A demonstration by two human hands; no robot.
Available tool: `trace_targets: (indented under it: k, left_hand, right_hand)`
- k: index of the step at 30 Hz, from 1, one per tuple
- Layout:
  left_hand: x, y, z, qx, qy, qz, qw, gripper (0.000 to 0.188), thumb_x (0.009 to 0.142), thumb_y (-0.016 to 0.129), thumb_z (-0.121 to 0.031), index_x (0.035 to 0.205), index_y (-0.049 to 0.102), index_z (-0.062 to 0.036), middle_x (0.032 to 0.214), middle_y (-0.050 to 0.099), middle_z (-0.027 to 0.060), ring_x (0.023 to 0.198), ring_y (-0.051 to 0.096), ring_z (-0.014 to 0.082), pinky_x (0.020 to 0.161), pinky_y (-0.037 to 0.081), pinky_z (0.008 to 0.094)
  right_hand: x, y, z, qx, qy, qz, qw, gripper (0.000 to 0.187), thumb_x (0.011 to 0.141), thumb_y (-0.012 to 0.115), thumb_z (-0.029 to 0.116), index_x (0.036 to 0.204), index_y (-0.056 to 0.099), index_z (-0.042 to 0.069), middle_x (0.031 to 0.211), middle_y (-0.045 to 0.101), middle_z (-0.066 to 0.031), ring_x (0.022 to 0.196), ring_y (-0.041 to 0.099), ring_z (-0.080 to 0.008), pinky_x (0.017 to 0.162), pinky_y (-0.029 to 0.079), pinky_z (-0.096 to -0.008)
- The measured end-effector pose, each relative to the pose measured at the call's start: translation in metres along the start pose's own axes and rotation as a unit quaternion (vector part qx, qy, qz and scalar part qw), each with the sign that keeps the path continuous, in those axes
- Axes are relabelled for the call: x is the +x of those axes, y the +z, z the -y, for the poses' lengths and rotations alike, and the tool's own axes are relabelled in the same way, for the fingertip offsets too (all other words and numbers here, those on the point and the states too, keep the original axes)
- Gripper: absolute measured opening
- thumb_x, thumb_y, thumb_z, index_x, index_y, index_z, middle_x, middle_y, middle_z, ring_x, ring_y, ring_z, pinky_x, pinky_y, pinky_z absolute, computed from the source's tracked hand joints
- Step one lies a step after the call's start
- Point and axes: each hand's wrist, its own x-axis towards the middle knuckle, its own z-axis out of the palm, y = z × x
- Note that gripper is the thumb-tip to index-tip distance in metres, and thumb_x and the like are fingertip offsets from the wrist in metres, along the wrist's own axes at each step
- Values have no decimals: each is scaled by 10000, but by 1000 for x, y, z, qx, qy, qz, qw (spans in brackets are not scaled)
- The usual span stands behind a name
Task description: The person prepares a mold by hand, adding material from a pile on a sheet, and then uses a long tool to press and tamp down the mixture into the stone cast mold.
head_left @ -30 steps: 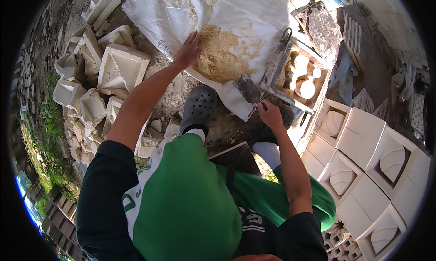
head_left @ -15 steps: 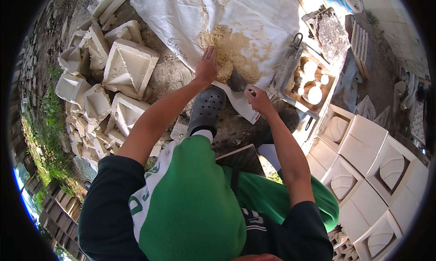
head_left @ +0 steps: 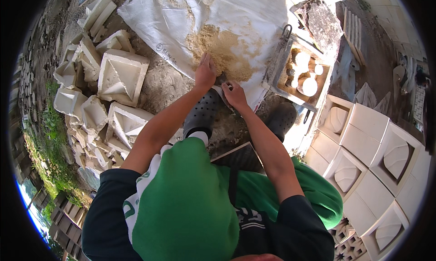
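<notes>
A heap of damp tan sand point(head_left: 215, 45) lies on a white woven sheet point(head_left: 152, 20) on the ground in front of me. My left hand point(head_left: 205, 73) rests at the near left edge of the sand, fingers stretched out and held together, with nothing seen in it. Just to its right, my right hand point(head_left: 234, 95) is closed on a trowel point(head_left: 221, 79). Only a small part of the dark blade shows between my hands, low against the near edge of the sand; the handle is mostly hidden by my fingers.
Broken white cast blocks point(head_left: 121, 77) are piled at left. To the right stands a box point(head_left: 290, 97) holding round pale objects, beside a rough slab point(head_left: 320, 20). Stacked cream blocks with leaf-like reliefs point(head_left: 345, 174) fill the lower right. My grey clogs point(head_left: 200, 113) are below my hands.
My right hand has moved left with the trowel, close to my left hand. The trowel blade, plainly visible before, is now mostly hidden. The view has shifted slightly.
</notes>
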Motion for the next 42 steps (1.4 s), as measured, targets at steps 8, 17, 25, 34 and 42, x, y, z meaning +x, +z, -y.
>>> trace_targets:
  k: [8, 17, 25, 34, 42]
  left_hand:
    - [19, 9, 21, -22, -17, -3, 1000, 485, 997, 408, -247, 1364, 429, 69, 1416, 428, 271, 1345, 377, 392, 1103, 321, 410]
    - [28, 23, 12, -58, -25, -1, 998, 530, 1007, 393, -295, 1415, 376, 43, 1407, 443, 273, 1301, 431, 409, 1071, 353, 419]
    - [23, 12, -45, -107, 5, -110, 988, 527, 1036, 369, -371, 1396, 428, 9, 1374, 494, 240, 1252, 504, 349, 1007, 420, 399]
    - [55, 38, -161, -82, 307, -7, 948, 409, 997, 494, -244, 1328, 492, -4, 1387, 480, 213, 1291, 458, 348, 1052, 394, 410]
    - [106, -2, -345, 215, 664, 270, 663, 421, 947, 555, -270, 1292, 519, -30, 1346, 517, 184, 1274, 473, 322, 1030, 418, 402]
  right_hand:
    - [5, 4, 2, 8, -1, -78, 997, 343, 890, 554, 330, 935, 654, 6, 796, 662, -251, 765, 671, -390, 707, 521, -448]
    - [12, -13, 21, 98, -6, -47, 994, 337, 928, 547, 322, 837, 581, -1, 525, 566, -112, 401, 575, -207, 397, 454, -351]
    - [-38, -62, 15, 166, -30, -115, 979, 329, 929, 572, 330, 955, 621, 5, 579, 572, -65, 413, 526, -142, 412, 431, -314]
    - [-112, -216, 17, 57, 24, -154, 986, 320, 958, 556, 390, 946, 614, 76, 597, 573, -39, 493, 554, -126, 507, 455, -313]
    - [-149, -309, -20, 80, 78, -138, 984, 337, 955, 568, 411, 1035, 588, 84, 602, 555, -23, 456, 535, -99, 409, 449, -257]
